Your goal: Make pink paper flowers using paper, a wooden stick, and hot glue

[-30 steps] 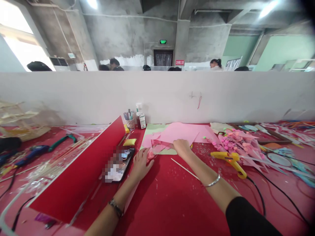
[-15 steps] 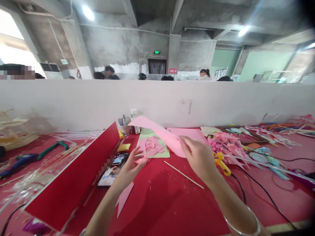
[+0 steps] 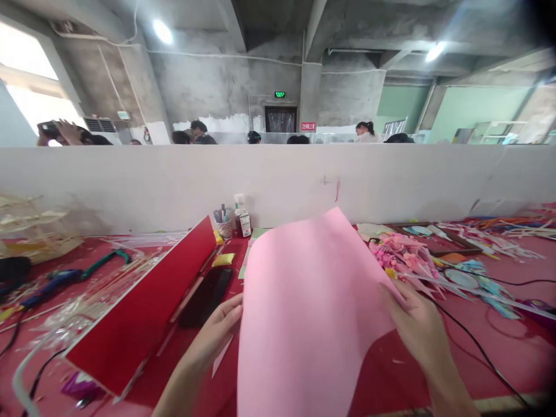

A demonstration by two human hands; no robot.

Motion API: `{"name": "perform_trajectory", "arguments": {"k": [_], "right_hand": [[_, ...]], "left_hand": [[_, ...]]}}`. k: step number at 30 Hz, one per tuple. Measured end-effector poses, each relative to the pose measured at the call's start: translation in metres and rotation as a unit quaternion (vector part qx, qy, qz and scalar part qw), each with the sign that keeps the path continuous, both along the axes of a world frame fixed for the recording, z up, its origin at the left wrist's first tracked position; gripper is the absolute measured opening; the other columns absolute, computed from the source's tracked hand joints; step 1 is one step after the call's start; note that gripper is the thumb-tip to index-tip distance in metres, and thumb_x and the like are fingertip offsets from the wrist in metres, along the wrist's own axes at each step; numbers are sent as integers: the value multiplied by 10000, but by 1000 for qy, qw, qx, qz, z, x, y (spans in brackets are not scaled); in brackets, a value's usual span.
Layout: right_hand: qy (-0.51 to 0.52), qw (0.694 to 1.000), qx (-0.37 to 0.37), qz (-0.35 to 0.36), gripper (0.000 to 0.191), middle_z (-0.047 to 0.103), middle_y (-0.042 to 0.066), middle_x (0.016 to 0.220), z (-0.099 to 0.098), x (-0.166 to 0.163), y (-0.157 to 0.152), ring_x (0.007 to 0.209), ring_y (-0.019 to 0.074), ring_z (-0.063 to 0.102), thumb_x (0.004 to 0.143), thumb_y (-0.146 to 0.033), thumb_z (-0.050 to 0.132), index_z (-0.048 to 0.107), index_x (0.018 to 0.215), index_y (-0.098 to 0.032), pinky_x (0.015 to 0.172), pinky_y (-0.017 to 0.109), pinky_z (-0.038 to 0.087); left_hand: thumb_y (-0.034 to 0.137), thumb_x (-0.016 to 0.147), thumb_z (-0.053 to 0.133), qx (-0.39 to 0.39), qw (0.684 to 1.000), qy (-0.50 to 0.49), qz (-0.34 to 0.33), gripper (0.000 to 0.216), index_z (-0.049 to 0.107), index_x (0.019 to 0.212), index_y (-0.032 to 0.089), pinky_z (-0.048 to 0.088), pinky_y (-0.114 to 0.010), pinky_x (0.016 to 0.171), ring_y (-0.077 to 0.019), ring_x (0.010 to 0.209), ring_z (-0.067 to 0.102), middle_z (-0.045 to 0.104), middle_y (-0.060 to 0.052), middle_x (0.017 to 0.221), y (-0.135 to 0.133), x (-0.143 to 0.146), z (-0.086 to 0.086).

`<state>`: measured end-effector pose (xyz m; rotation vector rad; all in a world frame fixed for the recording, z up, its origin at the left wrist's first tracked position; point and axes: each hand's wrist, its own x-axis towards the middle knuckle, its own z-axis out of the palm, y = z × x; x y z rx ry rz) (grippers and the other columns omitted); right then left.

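A large pink sheet, paper or thin foam, is held up over the red tabletop, its upper part curving. At its right edge my right hand is closed, thumb on the near face and fingers behind. My left hand is closed at the sheet's left edge, its fingertips partly hidden there. The sheet covers most of the green sheet and the pink scraps seen earlier. A narrow pink piece lies beside my left hand. Close to that hand rests a phone with a dark screen.
A red board stands on edge to the left, with wrapped sticks beyond it. A pen cup and a bottle stand near the white partition. Pink decorations and a black cord lie right.
The pink sheet has swung down and broadside towards me, hiding the middle of the table. My left hand has moved to its edge; my right hand has moved right. The phone screen has gone dark.
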<state>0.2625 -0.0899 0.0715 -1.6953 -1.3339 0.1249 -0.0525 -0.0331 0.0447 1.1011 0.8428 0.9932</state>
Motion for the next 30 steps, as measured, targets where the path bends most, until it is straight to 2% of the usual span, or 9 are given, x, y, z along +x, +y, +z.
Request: {"name": "perform_trajectory", "arguments": {"k": [3, 6, 9, 12, 17, 20, 25, 27, 30], "right_hand": [[-44, 998, 12, -44, 312, 670, 63, 827, -11, -2, -8, 797, 218, 614, 776, -412, 447, 624, 862, -170, 627, 251, 454], [-104, 992, 45, -61, 314, 666, 98, 902, -22, -3, -14, 818, 235, 622, 787, -385, 443, 623, 905, -156, 639, 276, 472], [-163, 980, 102, -48, 269, 670, 110, 881, -32, -10, -20, 789, 227, 633, 795, -320, 452, 625, 906, -146, 659, 287, 489], [-208, 964, 162, 34, 223, 672, 77, 846, -41, -31, -26, 756, 190, 634, 785, -201, 465, 609, 954, -178, 691, 281, 498], [-225, 931, 160, 239, 472, 614, 76, 986, -59, -88, -34, 857, 168, 600, 736, -80, 410, 480, 1180, -223, 703, 248, 505], [-225, 925, 149, 267, 509, 591, 105, 994, -65, -109, -33, 850, 178, 592, 703, -48, 406, 474, 1186, -194, 689, 255, 507], [-189, 937, 103, 276, 491, 558, 116, 1025, -63, -120, -28, 886, 184, 570, 701, -45, 380, 490, 1159, -183, 697, 257, 503], [-171, 937, 72, 297, 455, 540, 109, 1054, -61, -120, -28, 911, 188, 556, 723, -80, 400, 489, 1153, -200, 721, 266, 496], [-119, 932, 35, 340, 433, 486, 100, 1130, -57, -112, -29, 996, 217, 510, 724, -241, 518, 472, 1154, -223, 803, 307, 468]], "left_hand": [[474, 548, 689, -41, 997, -8, 60, 522, 621, 923, 118, 479, -299, 646, -221, 712, 621, 671, -115, 828, -13, 5, -6], [457, 564, 682, -72, 991, 27, 105, 466, 628, 882, 121, 479, -301, 670, -210, 703, 623, 677, -97, 812, -20, 11, -5], [442, 618, 637, -35, 986, 85, 140, 380, 646, 803, 110, 469, -276, 681, -202, 716, 618, 679, -80, 766, -20, 16, -2], [435, 652, 595, 33, 977, 135, 162, 378, 650, 825, 102, 450, -271, 721, -215, 800, 602, 674, -76, 813, -16, 22, -4], [427, 723, 506, 38, 956, 156, 245, 388, 609, 965, 142, 416, -296, 817, -226, 1001, 523, 621, -69, 1023, -12, 36, -15], [450, 733, 476, 51, 965, 134, 221, 405, 610, 954, 138, 435, -328, 791, -245, 977, 530, 635, -78, 981, -14, 45, -16], [494, 707, 488, 98, 983, 78, 135, 430, 633, 875, 126, 456, -320, 737, -245, 851, 573, 660, -85, 831, -22, 59, -9], [451, 656, 577, 85, 981, 109, 137, 371, 633, 819, 122, 462, -273, 659, -220, 757, 584, 657, -69, 762, -24, 63, -8], [442, 677, 562, 84, 970, 158, 163, 335, 607, 653, 111, 423, -218, 532, -164, 594, 554, 608, -31, 596, -25, 67, -6]]}}
